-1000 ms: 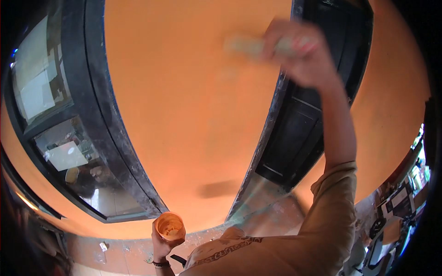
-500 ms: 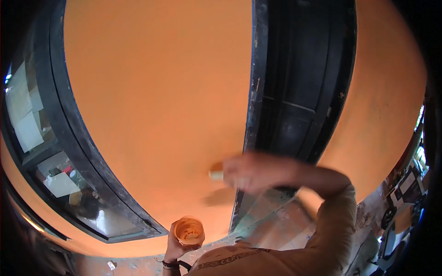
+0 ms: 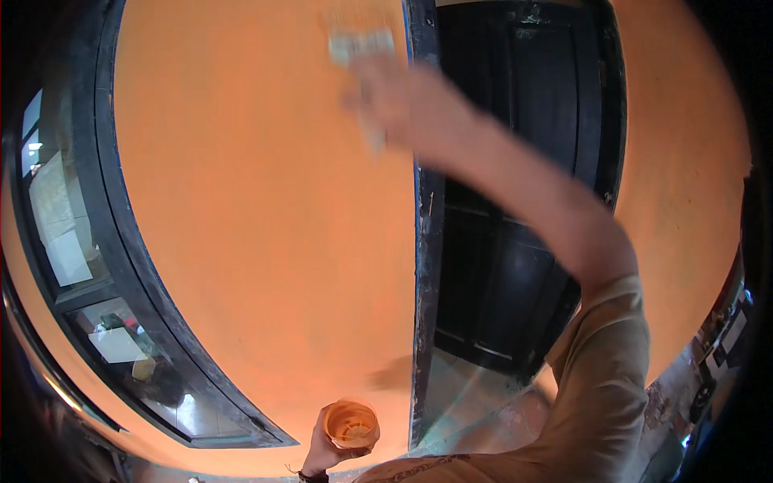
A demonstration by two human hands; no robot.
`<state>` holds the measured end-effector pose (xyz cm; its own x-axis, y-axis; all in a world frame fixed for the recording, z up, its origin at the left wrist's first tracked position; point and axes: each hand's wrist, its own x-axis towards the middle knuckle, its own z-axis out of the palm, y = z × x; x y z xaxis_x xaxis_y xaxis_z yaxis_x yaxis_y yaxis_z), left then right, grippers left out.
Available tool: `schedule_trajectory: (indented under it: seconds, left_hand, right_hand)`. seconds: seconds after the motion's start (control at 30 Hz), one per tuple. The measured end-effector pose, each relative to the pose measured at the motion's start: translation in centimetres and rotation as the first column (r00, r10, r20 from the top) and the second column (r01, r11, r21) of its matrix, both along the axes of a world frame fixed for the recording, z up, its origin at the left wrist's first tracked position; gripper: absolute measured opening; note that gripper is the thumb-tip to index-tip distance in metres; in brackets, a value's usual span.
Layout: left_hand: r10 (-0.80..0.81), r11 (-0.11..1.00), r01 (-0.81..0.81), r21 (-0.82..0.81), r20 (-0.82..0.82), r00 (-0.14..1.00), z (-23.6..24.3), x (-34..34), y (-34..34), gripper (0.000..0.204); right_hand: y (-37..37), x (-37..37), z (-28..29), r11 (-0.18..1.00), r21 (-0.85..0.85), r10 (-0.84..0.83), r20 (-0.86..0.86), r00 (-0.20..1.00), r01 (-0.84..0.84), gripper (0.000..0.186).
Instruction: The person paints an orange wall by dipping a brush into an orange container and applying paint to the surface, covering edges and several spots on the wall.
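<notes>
My right hand [image 3: 398,101], blurred by motion, is raised high and grips a paintbrush [image 3: 360,47]. Its wide bristle end points upward against the orange wall [image 3: 266,201], near the dark door frame; whether the bristles touch the wall is hard to tell through the blur. Low in front of me, my left hand [image 3: 322,451] is wrapped round a paint cup [image 3: 352,424]. The cup is round and open-topped, with orange paint coating its inside and some liquid at the bottom.
Right of the wall panel is a black door [image 3: 515,266] in a dark, chipped frame [image 3: 427,241]. At left, a dark-framed window [image 3: 113,346] shows papers behind its glass. Tiled floor [image 3: 483,414] lies below, with cluttered items [image 3: 717,354] at the far right.
My right hand has swept the paintbrush from low beside the door frame up to the top of the wall panel. The cup in my left hand has shifted slightly right and down in view.
</notes>
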<state>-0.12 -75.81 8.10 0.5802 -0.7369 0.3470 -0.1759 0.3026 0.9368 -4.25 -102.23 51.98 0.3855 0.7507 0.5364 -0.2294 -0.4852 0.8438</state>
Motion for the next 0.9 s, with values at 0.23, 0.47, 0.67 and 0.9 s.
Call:
schedule_trajectory:
  seconds: [0.23, 0.47, 0.67, 0.9]
  left_hand:
    - [0.038, 0.998, -0.037, -0.050, 0.006, 0.999, 0.2, 0.4, 0.7, 0.098]
    - [0.053, 0.993, -0.050, -0.108, 0.020, 0.998, 0.2, 1.0, -0.8, 0.099]
    - [0.097, 0.983, -0.090, -0.161, 0.041, 0.994, -0.6, 0.4, -0.5, 0.097]
    - [0.117, 0.986, -0.131, -0.107, -0.131, 0.985, 0.1, 0.2, 1.2, 0.099]
  right_hand:
    - [2.1, -6.7, -2.8, 0.834, 0.547, 0.478, -0.640, 0.602, -0.080, 0.010]
    - [0.4, -4.9, 18.7, 0.593, 0.804, 0.607, -0.416, 0.677, -0.037, 0.021]
    - [2.0, -4.9, 23.9, 0.824, 0.459, 0.367, 0.015, 0.930, -0.332, 0.011]
    - [-0.9, 2.0, 13.7, 0.825, -0.131, 0.564, 0.182, 0.805, -0.549, 0.008]
